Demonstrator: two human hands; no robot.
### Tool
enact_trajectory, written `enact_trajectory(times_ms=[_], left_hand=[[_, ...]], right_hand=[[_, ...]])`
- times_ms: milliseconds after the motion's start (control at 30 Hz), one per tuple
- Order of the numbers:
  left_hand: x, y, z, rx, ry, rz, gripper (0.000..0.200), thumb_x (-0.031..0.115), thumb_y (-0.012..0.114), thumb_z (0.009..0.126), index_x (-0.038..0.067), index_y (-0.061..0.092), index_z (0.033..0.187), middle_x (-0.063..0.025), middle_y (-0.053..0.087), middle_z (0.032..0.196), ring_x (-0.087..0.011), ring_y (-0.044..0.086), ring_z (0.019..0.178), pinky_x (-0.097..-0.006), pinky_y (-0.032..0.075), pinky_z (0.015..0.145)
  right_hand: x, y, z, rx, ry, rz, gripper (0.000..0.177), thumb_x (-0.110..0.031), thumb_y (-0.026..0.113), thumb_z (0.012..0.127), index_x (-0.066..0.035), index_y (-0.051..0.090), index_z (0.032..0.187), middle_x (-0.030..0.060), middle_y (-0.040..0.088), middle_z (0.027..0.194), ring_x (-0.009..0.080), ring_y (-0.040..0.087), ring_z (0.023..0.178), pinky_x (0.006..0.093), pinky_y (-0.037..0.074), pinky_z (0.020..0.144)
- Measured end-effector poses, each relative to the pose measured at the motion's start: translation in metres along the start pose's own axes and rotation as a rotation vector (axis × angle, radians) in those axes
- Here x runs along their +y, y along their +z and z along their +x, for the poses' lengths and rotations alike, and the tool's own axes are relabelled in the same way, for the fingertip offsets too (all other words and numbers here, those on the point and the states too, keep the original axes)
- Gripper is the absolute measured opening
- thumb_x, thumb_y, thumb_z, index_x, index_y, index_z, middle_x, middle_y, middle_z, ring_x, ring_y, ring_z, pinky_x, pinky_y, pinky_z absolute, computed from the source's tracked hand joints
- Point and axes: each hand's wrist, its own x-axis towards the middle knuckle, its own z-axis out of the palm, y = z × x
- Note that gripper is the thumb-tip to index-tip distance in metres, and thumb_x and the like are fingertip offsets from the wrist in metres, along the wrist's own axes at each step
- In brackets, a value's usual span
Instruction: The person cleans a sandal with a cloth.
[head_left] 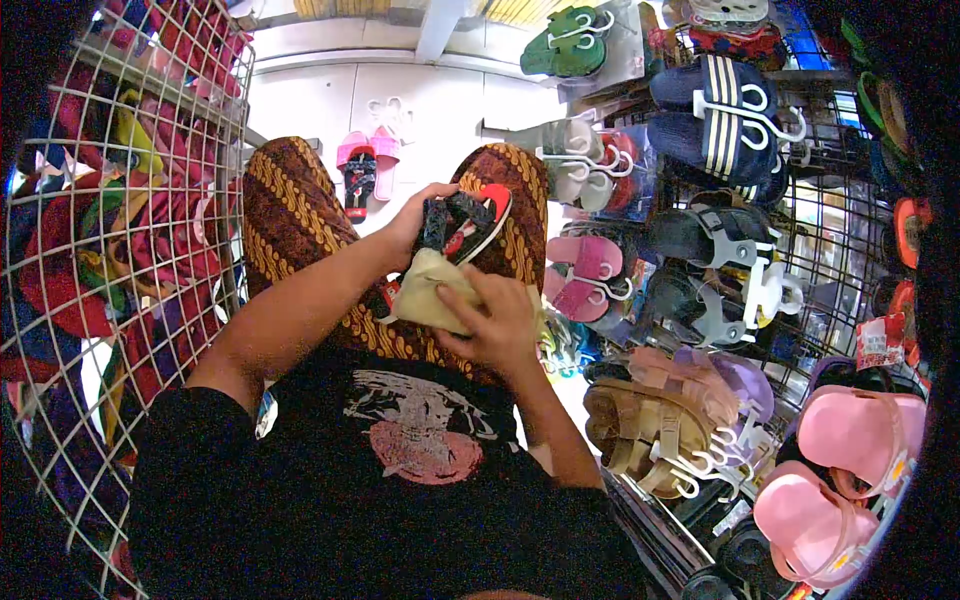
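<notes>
A black sandal with a red insole and patterned dark straps is tilted above my right knee. My left hand grips it along its left side, the fingers partly hidden behind it. A pale yellow cloth is bunched in my right hand, its upper end against the sandal's lower end. Beneath the cloth shows a bit of something red and white that I cannot make out. On the white floor, beyond my knees, lies a similar black and red sandal beside pink slippers.
At left stands a wire grid with colourful cloth goods behind it. On the right, a dark rack holds navy striped slides, grey-strapped sandals, brown sandals and pink clogs. White hanger hooks stick out from several pairs.
</notes>
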Motion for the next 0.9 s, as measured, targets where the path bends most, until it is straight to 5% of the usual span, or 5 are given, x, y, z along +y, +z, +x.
enact_trajectory(times_ms=[200, 333, 433, 667, 900], left_hand=[[-0.001, -0.012, 0.001, -0.122, 0.000, 0.081, 0.044, 0.039, 0.048, 0.095, 0.011, 0.065, 0.123, -0.0072, 0.072, 0.104, -0.0215, 0.069, 0.085, -0.0373, 0.055, 0.083], [-0.002, -0.003, 0.002, -0.032, -0.016, -0.029, 0.045, 0.039, 0.047, 0.095, 0.010, 0.065, 0.124, -0.0090, 0.070, 0.110, -0.0225, 0.068, 0.089, -0.0372, 0.054, 0.087], [0.001, -0.007, 0.001, -0.111, -0.013, 0.038, 0.044, 0.038, 0.048, 0.094, 0.010, 0.066, 0.123, -0.0080, 0.072, 0.105, -0.0210, 0.069, 0.089, -0.0349, 0.054, 0.086], [0.000, -0.002, 0.002, -0.010, -0.005, -0.047, 0.044, 0.041, 0.049, 0.094, 0.010, 0.066, 0.119, -0.0091, 0.072, 0.102, -0.0236, 0.068, 0.084, -0.0365, 0.055, 0.083], [0.004, 0.005, -0.003, 0.012, 0.006, -0.013, 0.044, 0.040, 0.047, 0.095, 0.009, 0.066, 0.120, -0.0085, 0.072, 0.100, -0.0206, 0.068, 0.082, -0.0352, 0.056, 0.080]], right_hand=[[0.011, 0.010, 0.009, 0.371, 0.455, -0.083, 0.074, -0.029, 0.084, 0.066, -0.007, 0.057, 0.131, 0.0218, 0.056, 0.124, 0.0403, 0.058, 0.108, 0.0490, 0.050, 0.089], [-0.007, 0.001, 0.002, -0.068, 0.015, -0.003, 0.078, -0.030, 0.085, 0.061, -0.019, 0.059, 0.134, 0.0192, 0.056, 0.126, 0.0375, 0.059, 0.106, 0.0482, 0.047, 0.092], [0.019, 0.017, 0.008, 0.394, 0.377, 0.001, 0.079, -0.028, 0.084, 0.064, -0.019, 0.056, 0.137, 0.0217, 0.055, 0.126, 0.0382, 0.060, 0.105, 0.0464, 0.052, 0.084], [-0.015, 0.005, 0.005, 0.041, 0.001, -0.052, 0.077, -0.026, 0.085, 0.063, -0.021, 0.058, 0.135, 0.0191, 0.058, 0.122, 0.0377, 0.058, 0.105, 0.0470, 0.050, 0.086], [0.006, 0.011, 0.009, 0.284, 0.354, -0.092, 0.079, -0.031, 0.084, 0.065, -0.017, 0.054, 0.138, 0.0211, 0.056, 0.128, 0.0390, 0.056, 0.112, 0.0464, 0.049, 0.090]])
